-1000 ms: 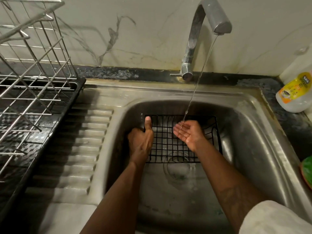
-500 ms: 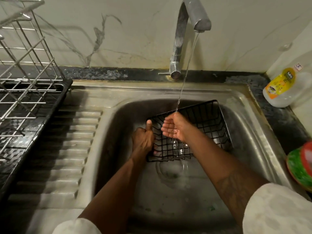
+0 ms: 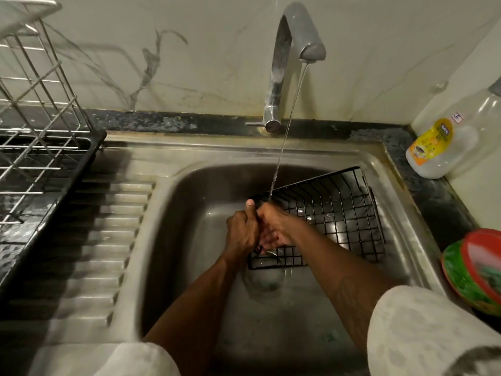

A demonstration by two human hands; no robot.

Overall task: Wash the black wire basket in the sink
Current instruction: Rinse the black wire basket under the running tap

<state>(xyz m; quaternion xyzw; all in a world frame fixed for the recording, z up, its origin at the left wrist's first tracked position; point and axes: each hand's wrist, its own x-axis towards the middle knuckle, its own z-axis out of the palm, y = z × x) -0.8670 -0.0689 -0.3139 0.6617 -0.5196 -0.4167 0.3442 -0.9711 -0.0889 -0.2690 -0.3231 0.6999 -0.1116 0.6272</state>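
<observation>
Steel sink (image 3: 244, 150): the black wire basket (image 3: 339, 213) stands tilted in its basin, right of centre, far edge raised. Faucet (image 3: 292, 36) behind the sink runs a thin stream onto the basket's left corner. Bottle (image 3: 444, 147) right of the sink: yellow label, text unreadable. Left hand (image 3: 242, 234) grips the basket's left edge, thumb up. Right hand (image 3: 276, 226) lies inside it, fingers nearly straight, pressing the mesh.

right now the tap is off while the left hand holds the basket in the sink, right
No, the tap is running, not off: the head view shows a thin stream falling from it onto the basket rim. The left hand does hold the basket in the sink.
</observation>
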